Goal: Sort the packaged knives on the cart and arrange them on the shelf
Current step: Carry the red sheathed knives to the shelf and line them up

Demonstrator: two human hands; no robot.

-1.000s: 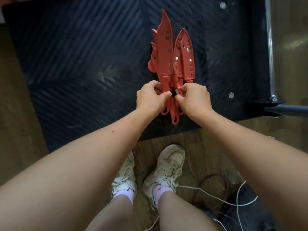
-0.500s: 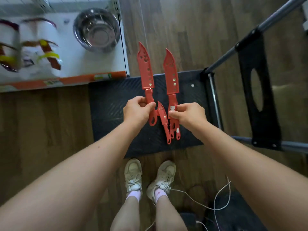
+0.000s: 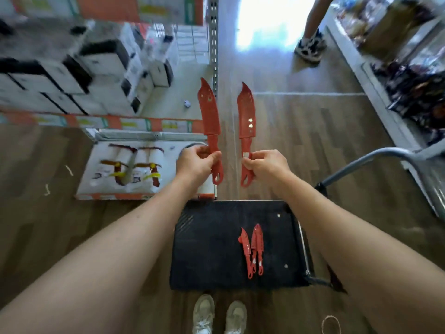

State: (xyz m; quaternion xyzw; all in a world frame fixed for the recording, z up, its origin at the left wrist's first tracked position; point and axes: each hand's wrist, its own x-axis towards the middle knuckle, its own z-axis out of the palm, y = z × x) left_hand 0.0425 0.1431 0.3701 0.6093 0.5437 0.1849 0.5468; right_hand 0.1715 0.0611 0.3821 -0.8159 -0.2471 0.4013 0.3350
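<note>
A: Head view. What is hard to make out?

B: The shelf [image 3: 144,122] at far left is blurred; its boxes [image 3: 43,85] cannot be read. The cart [image 3: 212,249] handle [image 3: 375,156] runs off at the right edge, and a second person's foot [image 3: 310,45] is cut off at the top.

A: And the hands?

B: Both arms reach forward, hands level, well apart. The left hand [image 3: 195,163] has its grip clenched on the handle of the left knife [image 3: 209,116], thumb over the front. The right hand [image 3: 267,165] pinches the handle of the right knife [image 3: 246,114] between thumb and fingers. Both red sheathed blades point up and away, held in the air beyond the cart's far edge.

A: Anything left on the cart?

B: Small knives [image 3: 252,247] lie together on the dark deck, right of its middle, tips pointing far; I cannot count them surely. The deck's left half is bare.

A: Room to move?

B: Wooden floor [image 3: 301,141] lies open ahead between the shelf post [image 3: 213,44] and the right-hand rack [image 3: 385,112]. The person's shoes [image 3: 219,314] stand just near the cart's near edge.
</note>
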